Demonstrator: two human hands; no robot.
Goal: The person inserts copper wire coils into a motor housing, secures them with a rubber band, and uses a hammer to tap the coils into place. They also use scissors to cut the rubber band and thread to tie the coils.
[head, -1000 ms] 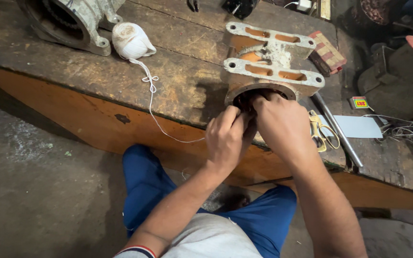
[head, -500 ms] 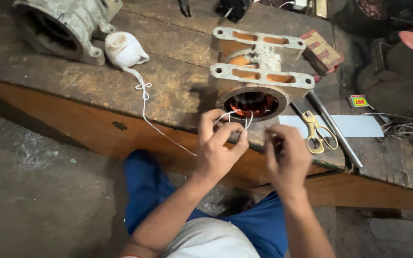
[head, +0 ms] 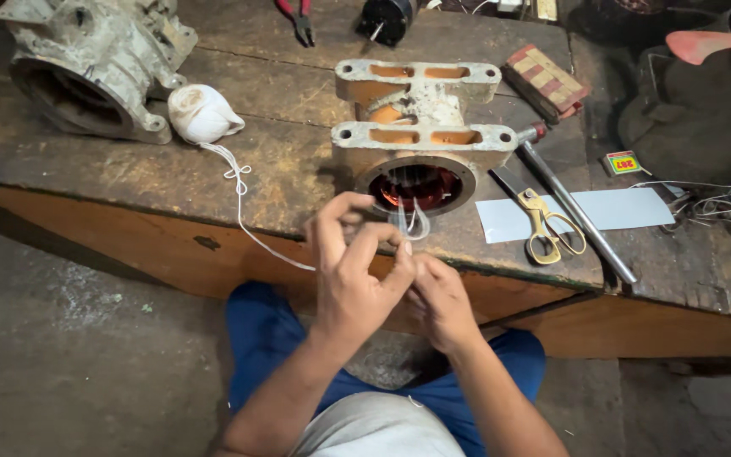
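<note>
A worn motor housing (head: 420, 118) lies on the wooden workbench (head: 154, 182), its round opening showing copper windings (head: 416, 186). Just in front of that opening my left hand (head: 353, 275) and my right hand (head: 442, 300) meet over the bench edge. Both pinch a thin white string (head: 412, 222) that loops up toward the windings. The string trails left across the bench (head: 239, 182) to a white ball of string (head: 200, 114).
A second grey motor casing (head: 86, 72) sits at the far left. Yellow-handled scissors (head: 543, 224), a metal rod (head: 577, 211) and a white sheet (head: 619, 210) lie to the right. Red pliers (head: 298, 19), a striped block (head: 545, 80) and loose wires (head: 712, 203) are also on the bench.
My hands have drawn back from the motor's opening toward me and come together, pulling the white string out with them. The view has shifted closer.
</note>
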